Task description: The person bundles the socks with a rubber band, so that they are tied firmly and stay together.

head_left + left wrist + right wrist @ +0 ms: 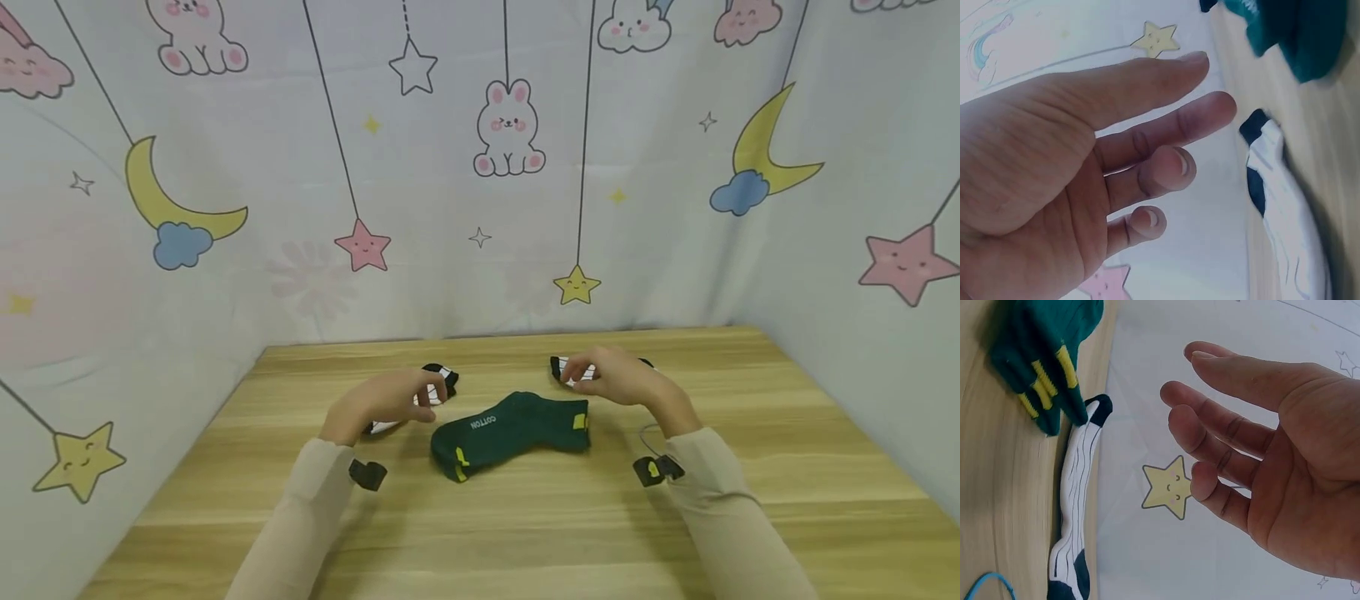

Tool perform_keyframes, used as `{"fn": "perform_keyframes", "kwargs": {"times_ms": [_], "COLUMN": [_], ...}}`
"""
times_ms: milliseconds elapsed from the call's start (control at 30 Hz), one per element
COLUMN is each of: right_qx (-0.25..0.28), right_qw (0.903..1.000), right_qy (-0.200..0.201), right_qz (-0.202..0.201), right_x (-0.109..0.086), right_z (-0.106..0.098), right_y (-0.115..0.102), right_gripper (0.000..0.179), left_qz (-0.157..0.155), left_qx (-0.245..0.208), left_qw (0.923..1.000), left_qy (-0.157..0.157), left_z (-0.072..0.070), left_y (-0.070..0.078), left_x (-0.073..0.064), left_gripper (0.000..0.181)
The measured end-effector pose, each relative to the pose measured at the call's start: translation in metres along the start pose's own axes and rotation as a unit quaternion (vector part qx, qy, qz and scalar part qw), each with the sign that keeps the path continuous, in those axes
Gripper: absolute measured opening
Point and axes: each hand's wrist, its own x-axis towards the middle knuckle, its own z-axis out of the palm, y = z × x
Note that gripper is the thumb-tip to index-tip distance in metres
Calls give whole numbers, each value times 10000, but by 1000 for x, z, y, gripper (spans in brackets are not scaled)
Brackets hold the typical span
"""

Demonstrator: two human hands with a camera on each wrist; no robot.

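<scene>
A dark green sock (517,437) with yellow marks and the word COTTON lies on the table between the hands; at its cuff, the right wrist view shows more than one layer. My left hand (390,396) hovers over a white striped sock (1288,212) with black ends, its fingers loosely bent and apart from the cloth. Over a second white striped sock (1079,478) is my right hand (618,377), fingers relaxed, holding nothing. Both hands partly hide the striped socks in the head view.
The wooden table (495,533) ends at a patterned cloth backdrop (465,292), which also lines both sides. Each wrist wears a black strap with a camera (367,475). Near the right wrist a thin cable (645,432) loops out.
</scene>
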Motion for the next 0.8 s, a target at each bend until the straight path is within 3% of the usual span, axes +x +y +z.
{"fn": "perform_keyframes", "kwargs": {"times_ms": [133, 233, 467, 667, 800], "right_qx": [194, 357, 431, 561, 498], "right_qw": [9998, 9993, 9991, 9984, 9985], "right_qy": [-60, -117, 58, 63, 127], "right_qz": [8, 78, -3, -62, -177], "right_x": [4, 9, 25, 40, 48], "right_z": [0, 0, -3, -1, -1], "right_y": [-5, -8, -18, -26, -35], "right_gripper": [16, 18, 19, 22, 23], "left_qz": [257, 258, 29, -12, -202], "left_qx": [-72, -186, -558, -727, -822], "left_qw": [9994, 9991, 9975, 9956, 9944], "left_qy": [198, 285, 423, 585, 625], "left_z": [-7, -11, -18, -23, -29], "left_y": [-8, -14, -28, -36, -37], "left_x": [-8, -13, -23, -40, -51], "left_gripper": [21, 22, 25, 25, 26]}}
